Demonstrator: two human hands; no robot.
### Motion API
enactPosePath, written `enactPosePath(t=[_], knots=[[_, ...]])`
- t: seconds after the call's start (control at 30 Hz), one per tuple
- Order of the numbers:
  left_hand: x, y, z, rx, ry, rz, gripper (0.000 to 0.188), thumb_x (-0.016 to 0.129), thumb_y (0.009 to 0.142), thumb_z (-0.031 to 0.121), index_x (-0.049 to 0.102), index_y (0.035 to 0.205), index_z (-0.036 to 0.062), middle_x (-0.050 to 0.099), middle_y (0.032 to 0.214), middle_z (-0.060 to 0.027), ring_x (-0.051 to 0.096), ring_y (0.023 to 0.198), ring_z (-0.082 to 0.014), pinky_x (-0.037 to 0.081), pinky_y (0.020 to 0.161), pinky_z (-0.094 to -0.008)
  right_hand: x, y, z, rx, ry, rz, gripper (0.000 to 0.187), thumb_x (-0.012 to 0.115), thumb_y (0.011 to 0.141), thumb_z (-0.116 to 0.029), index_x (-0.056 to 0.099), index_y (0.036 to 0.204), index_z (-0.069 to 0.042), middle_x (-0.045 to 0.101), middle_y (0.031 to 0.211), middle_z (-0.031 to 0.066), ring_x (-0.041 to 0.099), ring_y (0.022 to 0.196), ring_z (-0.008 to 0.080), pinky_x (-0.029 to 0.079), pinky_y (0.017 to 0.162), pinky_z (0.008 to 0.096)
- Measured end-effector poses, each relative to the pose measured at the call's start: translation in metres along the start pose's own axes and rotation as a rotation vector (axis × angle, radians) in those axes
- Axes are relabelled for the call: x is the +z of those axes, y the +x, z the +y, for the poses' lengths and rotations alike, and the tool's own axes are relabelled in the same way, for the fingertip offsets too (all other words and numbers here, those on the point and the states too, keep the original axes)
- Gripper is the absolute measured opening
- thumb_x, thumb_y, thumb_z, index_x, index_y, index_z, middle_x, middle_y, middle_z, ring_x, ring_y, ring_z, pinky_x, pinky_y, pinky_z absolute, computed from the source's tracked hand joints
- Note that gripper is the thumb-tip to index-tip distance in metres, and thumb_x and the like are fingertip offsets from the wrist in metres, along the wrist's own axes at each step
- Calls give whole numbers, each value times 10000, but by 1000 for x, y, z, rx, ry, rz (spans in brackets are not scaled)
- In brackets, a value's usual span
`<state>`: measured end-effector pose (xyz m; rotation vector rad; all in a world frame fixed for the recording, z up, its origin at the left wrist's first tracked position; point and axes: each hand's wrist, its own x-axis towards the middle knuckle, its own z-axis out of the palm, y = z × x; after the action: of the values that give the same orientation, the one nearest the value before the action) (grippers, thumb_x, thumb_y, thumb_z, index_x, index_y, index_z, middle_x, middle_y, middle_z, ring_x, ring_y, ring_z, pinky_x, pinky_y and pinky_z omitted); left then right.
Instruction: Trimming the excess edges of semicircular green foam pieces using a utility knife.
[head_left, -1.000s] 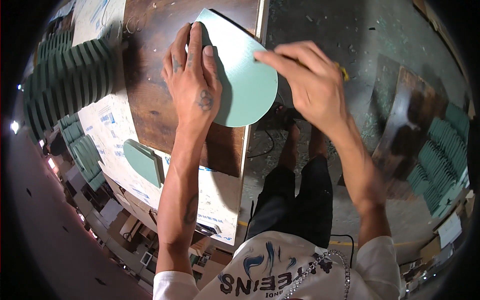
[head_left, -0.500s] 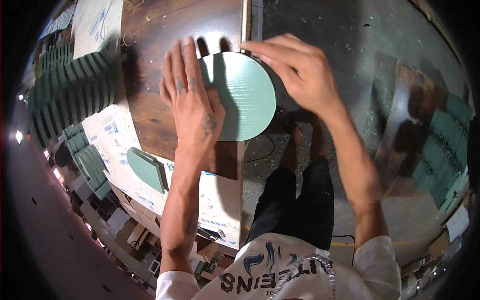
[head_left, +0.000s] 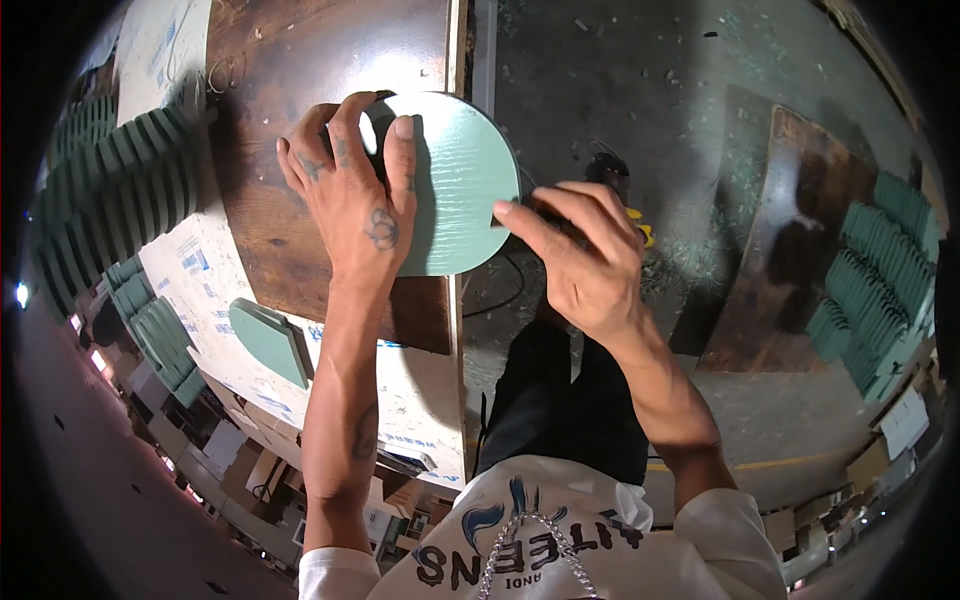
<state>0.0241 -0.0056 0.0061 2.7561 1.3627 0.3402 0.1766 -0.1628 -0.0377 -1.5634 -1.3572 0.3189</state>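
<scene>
Closest in, the person's white printed top and dark trousers fill the lower frame, both forearms reaching up and away from the body. The right hand [head_left: 585, 260] comes first: its fingers curl loosely, and the thumb and forefinger tip meet the right edge of the pale green disc [head_left: 465, 185], a pinching grip on the rim rather than a closed fist; what lies under the palm I cannot tell. Just beyond, the left hand [head_left: 355, 205] lies flat and spread, palm down, pressing the disc's left half onto the dark brown surface [head_left: 270, 240], grasping nothing, only pinning. The disc itself sits at the right border of that surface, its right portion hanging past the edge over the floor. It looks thin, stiff and light, a cut board with a faintly ribbed face, likely easy to slide and liable to chip at the rim, so the edge opposite the pinning palm seems the sensible place to hold it. To the left, a second green piece [head_left: 270, 340] rests on printed white sheeting [head_left: 200, 280]. Farther out, rows of stacked green pieces [head_left: 120, 190] stand at the left, more stacked green pieces [head_left: 880, 270] at the far right, and the dusty concrete floor [head_left: 640, 90] stretches beyond.
</scene>
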Motion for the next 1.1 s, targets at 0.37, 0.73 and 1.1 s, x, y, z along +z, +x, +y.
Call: enactPosePath(t=[0.37,0.73,1.1], knots=[[-2,-4,1,-124,-12,-22,503,479,1071,490,543,1333,65,443,1309,-216,415,1285,-391,343,1090,-518,10,17,16,-62,48,14,427,660,894,-6,747,1234,-249,711,1016,75,655,917,206,588,702,289],[-21,-16,5,-217,371,-229,401,510,1028,225,480,1413,116,524,1166,-180,473,1115,-354,335,920,-525,24,31,22,45,289,32,454,640,904,27,722,1280,-215,729,937,89,665,826,190,590,670,303],[-5,-26,-9,-87,-14,-10,640,523,798,-61,558,1393,173,486,1210,-173,460,1115,-352,378,985,-551,11,0,4,-69,73,-54,502,637,896,34,722,1278,-280,676,978,63,630,888,195,575,670,285]])
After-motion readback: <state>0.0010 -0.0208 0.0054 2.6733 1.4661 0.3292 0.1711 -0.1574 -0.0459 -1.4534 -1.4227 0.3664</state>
